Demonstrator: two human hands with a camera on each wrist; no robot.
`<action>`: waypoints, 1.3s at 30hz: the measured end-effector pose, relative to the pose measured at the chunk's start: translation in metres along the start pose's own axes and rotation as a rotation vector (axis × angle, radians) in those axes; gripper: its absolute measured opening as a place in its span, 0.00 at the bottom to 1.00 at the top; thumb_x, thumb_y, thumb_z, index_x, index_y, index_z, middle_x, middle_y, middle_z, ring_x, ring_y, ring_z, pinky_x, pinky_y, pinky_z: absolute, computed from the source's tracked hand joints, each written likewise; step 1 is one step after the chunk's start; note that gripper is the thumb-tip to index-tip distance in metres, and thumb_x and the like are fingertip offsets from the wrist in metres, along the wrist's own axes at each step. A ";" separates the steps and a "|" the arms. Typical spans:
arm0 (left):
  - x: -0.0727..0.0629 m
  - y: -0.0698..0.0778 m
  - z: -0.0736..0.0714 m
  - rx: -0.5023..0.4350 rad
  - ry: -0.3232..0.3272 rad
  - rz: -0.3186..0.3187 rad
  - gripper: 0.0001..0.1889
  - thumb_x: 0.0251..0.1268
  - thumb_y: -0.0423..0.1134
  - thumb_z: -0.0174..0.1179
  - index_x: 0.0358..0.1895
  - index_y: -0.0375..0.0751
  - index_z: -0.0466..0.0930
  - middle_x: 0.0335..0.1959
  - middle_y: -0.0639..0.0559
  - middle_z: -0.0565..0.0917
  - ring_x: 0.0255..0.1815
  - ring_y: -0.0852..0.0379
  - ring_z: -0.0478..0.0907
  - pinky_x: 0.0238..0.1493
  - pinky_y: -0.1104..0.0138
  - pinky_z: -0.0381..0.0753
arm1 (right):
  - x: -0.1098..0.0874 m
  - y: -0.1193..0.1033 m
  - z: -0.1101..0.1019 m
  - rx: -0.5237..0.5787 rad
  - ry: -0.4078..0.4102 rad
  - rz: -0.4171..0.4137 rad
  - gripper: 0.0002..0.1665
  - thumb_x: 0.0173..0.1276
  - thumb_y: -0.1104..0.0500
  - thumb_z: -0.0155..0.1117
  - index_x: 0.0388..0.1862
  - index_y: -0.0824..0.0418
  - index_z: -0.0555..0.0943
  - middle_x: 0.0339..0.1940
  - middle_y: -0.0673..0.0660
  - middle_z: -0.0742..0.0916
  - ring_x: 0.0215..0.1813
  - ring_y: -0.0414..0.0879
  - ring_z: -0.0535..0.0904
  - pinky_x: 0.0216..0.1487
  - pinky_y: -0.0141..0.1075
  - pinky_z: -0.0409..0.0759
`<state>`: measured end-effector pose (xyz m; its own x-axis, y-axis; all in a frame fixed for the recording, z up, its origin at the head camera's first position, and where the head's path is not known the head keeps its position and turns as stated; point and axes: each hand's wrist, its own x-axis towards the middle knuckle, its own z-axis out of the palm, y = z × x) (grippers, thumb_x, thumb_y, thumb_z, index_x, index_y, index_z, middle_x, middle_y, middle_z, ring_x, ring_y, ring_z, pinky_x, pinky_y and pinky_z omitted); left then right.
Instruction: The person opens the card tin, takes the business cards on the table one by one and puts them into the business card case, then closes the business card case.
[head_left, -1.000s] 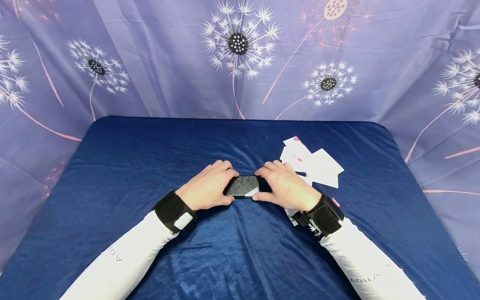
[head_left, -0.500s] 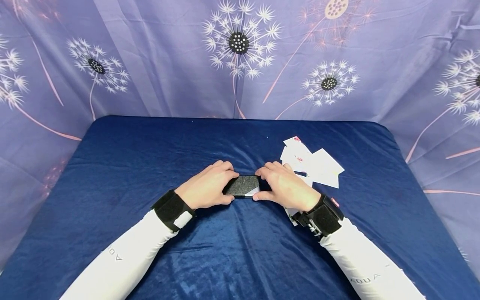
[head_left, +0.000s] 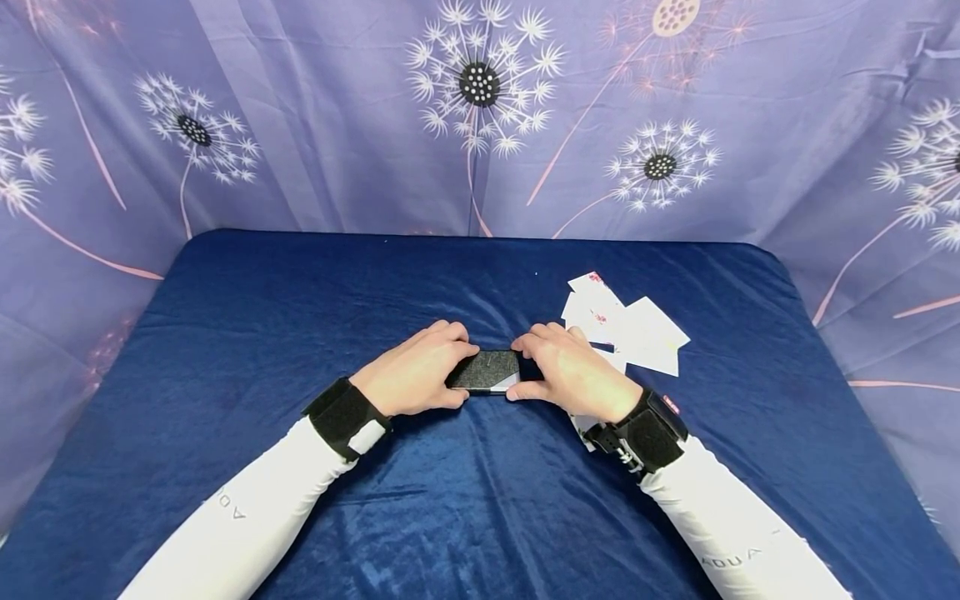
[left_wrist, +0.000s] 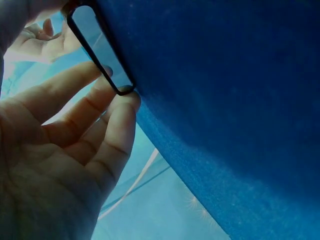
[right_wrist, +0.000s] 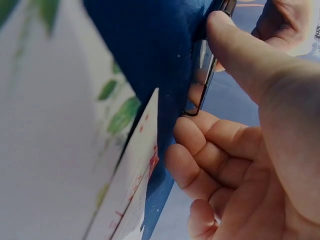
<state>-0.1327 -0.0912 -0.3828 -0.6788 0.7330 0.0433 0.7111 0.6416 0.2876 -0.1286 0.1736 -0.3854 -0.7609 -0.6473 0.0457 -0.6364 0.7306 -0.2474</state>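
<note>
A phone [head_left: 486, 372] with a dark grey, fabric-look back and a pale corner lies crosswise between my two hands in the head view. My left hand [head_left: 414, 372] pinches its left end, thumb on the near edge and fingers on the far edge. The right hand [head_left: 572, 372] grips the right end the same way. From the left wrist view, the phone's glossy, black-rimmed underside [left_wrist: 102, 47] shows, facing the cloth at a tilt. The right wrist view has the thumb and fingertips at the rim of the phone [right_wrist: 204, 75]. Both ends are partly hidden by fingers.
Several white paper cards [head_left: 651, 337] with red and green prints lie overlapping beyond and under my right hand; one card [right_wrist: 55, 125] fills the left of the right wrist view. Dark blue cloth [head_left: 315, 292] covers the table. A purple dandelion-print curtain [head_left: 337, 125] hangs behind.
</note>
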 end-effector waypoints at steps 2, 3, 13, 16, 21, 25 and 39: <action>0.000 0.000 -0.001 -0.006 -0.007 0.002 0.28 0.61 0.47 0.77 0.61 0.37 0.86 0.49 0.50 0.80 0.47 0.52 0.74 0.49 0.62 0.76 | 0.000 -0.001 -0.001 -0.001 -0.003 0.001 0.35 0.64 0.38 0.80 0.58 0.61 0.85 0.48 0.53 0.85 0.49 0.52 0.78 0.44 0.45 0.71; 0.000 0.000 -0.001 -0.009 -0.011 0.003 0.28 0.61 0.47 0.77 0.62 0.37 0.86 0.49 0.50 0.80 0.46 0.52 0.73 0.48 0.62 0.76 | 0.000 -0.001 -0.001 0.000 -0.004 0.001 0.35 0.64 0.38 0.80 0.58 0.61 0.85 0.48 0.53 0.85 0.49 0.52 0.78 0.44 0.45 0.71; -0.003 -0.005 -0.007 -0.087 -0.048 0.001 0.24 0.67 0.47 0.73 0.63 0.39 0.86 0.50 0.52 0.80 0.46 0.54 0.74 0.47 0.63 0.77 | 0.001 -0.001 -0.001 -0.005 -0.012 0.006 0.35 0.63 0.38 0.80 0.59 0.61 0.85 0.49 0.53 0.85 0.51 0.52 0.79 0.44 0.45 0.70; -0.004 -0.008 -0.010 -0.118 -0.053 -0.009 0.25 0.70 0.47 0.72 0.64 0.38 0.85 0.53 0.51 0.82 0.50 0.54 0.76 0.51 0.61 0.78 | 0.001 -0.002 -0.002 0.004 -0.009 0.005 0.36 0.63 0.38 0.81 0.60 0.61 0.85 0.48 0.53 0.85 0.50 0.52 0.78 0.44 0.45 0.70; -0.005 -0.014 -0.013 -0.202 -0.046 -0.037 0.22 0.74 0.46 0.69 0.64 0.38 0.84 0.55 0.50 0.84 0.52 0.55 0.79 0.55 0.60 0.80 | 0.000 -0.002 -0.003 0.071 0.011 0.021 0.39 0.62 0.40 0.83 0.61 0.62 0.79 0.44 0.51 0.83 0.45 0.48 0.78 0.44 0.44 0.69; -0.005 -0.020 -0.015 -0.282 -0.002 -0.052 0.17 0.75 0.44 0.69 0.58 0.39 0.85 0.51 0.51 0.85 0.49 0.55 0.81 0.53 0.60 0.81 | -0.002 -0.001 -0.005 0.134 0.039 0.017 0.33 0.59 0.42 0.85 0.48 0.58 0.75 0.34 0.49 0.80 0.35 0.43 0.76 0.41 0.43 0.66; -0.003 -0.033 -0.023 -0.420 0.133 -0.095 0.05 0.78 0.34 0.64 0.50 0.41 0.84 0.45 0.53 0.86 0.44 0.61 0.85 0.47 0.61 0.84 | 0.000 -0.001 -0.007 0.172 0.045 -0.049 0.21 0.60 0.51 0.86 0.39 0.53 0.79 0.32 0.46 0.82 0.36 0.41 0.77 0.40 0.43 0.67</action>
<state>-0.1581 -0.1195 -0.3704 -0.7746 0.6223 0.1128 0.5272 0.5368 0.6587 -0.1289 0.1744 -0.3784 -0.7373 -0.6675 0.1044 -0.6443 0.6482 -0.4058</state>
